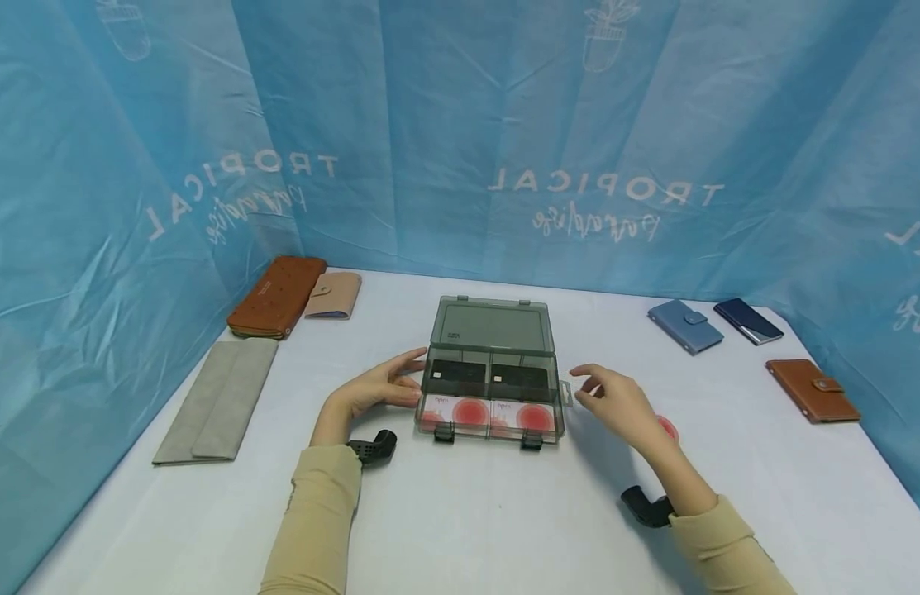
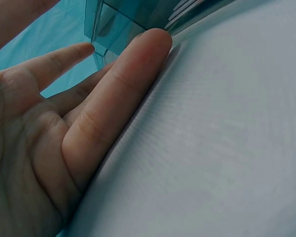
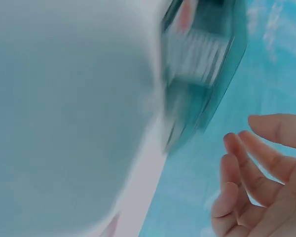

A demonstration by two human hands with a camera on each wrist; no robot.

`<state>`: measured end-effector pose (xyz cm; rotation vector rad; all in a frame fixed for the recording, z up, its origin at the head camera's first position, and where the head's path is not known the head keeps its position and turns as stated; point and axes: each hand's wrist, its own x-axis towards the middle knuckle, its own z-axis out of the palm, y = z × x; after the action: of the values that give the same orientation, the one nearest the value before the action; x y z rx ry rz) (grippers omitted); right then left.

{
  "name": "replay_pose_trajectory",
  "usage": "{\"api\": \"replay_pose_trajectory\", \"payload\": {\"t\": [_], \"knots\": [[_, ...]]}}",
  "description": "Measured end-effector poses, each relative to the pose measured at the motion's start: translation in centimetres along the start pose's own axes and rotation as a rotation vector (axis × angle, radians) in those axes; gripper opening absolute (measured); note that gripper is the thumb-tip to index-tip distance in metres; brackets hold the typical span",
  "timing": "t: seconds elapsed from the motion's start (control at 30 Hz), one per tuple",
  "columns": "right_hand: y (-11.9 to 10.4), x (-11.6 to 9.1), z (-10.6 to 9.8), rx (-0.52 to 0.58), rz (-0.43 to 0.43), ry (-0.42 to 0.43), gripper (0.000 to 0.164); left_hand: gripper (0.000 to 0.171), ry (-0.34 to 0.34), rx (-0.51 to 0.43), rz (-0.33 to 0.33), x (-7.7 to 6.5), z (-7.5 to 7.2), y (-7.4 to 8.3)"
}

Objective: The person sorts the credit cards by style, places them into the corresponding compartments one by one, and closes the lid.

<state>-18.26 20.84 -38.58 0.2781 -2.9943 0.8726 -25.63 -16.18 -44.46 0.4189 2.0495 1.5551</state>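
A translucent grey-green plastic box lies on the white table with its lid tipped back. Black cards with gold chips fill its rear compartments, and white-and-red cards fill the front ones. My left hand is at the box's left side, fingers extended and seemingly touching its wall. In the left wrist view, those fingers reach to the box's edge. Just off the box's right side, my right hand hovers with loosely bent fingers and holds nothing. The right wrist view shows the box blurred, apart from that hand.
At left lie a brown zip wallet, a beige card holder and a long grey wallet. At right lie blue, navy and brown card holders. A red round patch shows beside my right forearm.
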Motion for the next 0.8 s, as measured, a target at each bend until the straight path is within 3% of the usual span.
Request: {"api": "replay_pose_trajectory", "payload": {"t": [0.37, 0.6, 0.8], "knots": [[7.3, -2.1, -3.2, 0.004, 0.166, -0.135, 0.05, 0.084, -0.005, -0.017, 0.003, 0.1, 0.2, 0.0], [8.7, -2.8, -4.7, -0.119, 0.378, -0.264, 0.068, 0.085, 0.014, 0.005, 0.0, 0.1, 0.3, 0.1], [8.9, -2.6, -4.6, -0.152, 0.394, -0.315, 0.062, 0.084, 0.021, 0.007, -0.012, -0.1, 0.2, 0.2]]}}
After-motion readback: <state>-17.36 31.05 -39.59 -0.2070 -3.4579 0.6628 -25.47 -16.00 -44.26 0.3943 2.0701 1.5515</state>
